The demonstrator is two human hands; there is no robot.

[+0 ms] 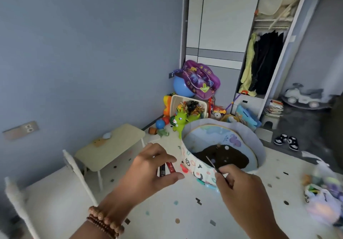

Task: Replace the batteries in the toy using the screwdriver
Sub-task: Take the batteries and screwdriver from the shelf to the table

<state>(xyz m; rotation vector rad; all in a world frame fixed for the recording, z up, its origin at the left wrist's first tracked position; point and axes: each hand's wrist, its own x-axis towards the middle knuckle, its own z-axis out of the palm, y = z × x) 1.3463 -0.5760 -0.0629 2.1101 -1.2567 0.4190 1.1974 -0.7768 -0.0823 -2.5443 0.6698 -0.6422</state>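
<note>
Two batteries [163, 170], one black and one red, are being pinched between the thumb and fingers of the person's left hand [146, 171], while the right hand [241, 188] is gripping a thin screwdriver [212, 164], both hovering before a round fabric play tub [259, 142] on the spotted floor mat [167, 212].

Person as observed: two hands and forearms, with beaded wristwear on the left.
The left hand [148, 172] and right hand [239, 188] are bare, and both forearms are uncovered down to the lower edge of view. Bead bracelets [104, 222] circle the left wrist. The strand nearest the hand has larger, rounded, knobbly beads in light tan-brown. Beside it, toward the elbow, smaller and darker reddish-brown beads run in what looks like two close rows.
</note>
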